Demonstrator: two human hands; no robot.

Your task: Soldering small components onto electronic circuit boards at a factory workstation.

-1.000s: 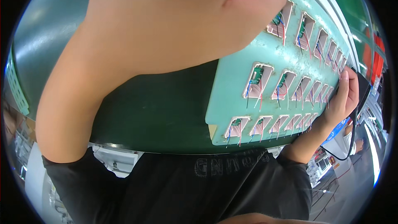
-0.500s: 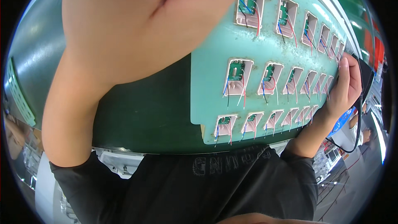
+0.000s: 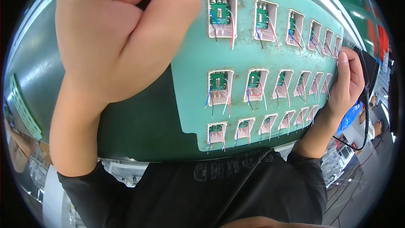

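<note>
1. Pale green board (image 3: 190, 93) lies in front of us, right of centre, over a dark green work surface (image 3: 135, 131). It carries 3 rows of pinkish-white housings (image 3: 228, 99); we count 6 in each row, shrinking toward the right in this lens.
2. Nearer housings are open-topped, each with a small green circuit board (image 3: 218, 82) inside. Thin wires (image 3: 231, 38), red, blue, white and dark, trail over the lower walls.
3. Our right hand (image 3: 349, 80) is at the board's right edge, thumb and fingers close together there. Whether they are clamped on the edge, we cannot tell.
4. Our left hand (image 3: 122, 29) covers the board's upper-left part. Its fingertips run past the picture's upper edge; whether they are apart or together, we cannot tell, nor if they touch the board.
5. Far left on the surface: a slotted light-green strip (image 3: 25, 109), well apart from the board.
6. Beyond our right wrist: a blue item (image 3: 349, 119), details unclear, and a black cable (image 3: 366, 118) hanging in a curve.
7. Nearest us, our black shirt (image 3: 177, 198). Left margin: another person's arm (image 3: 19, 150).
</note>
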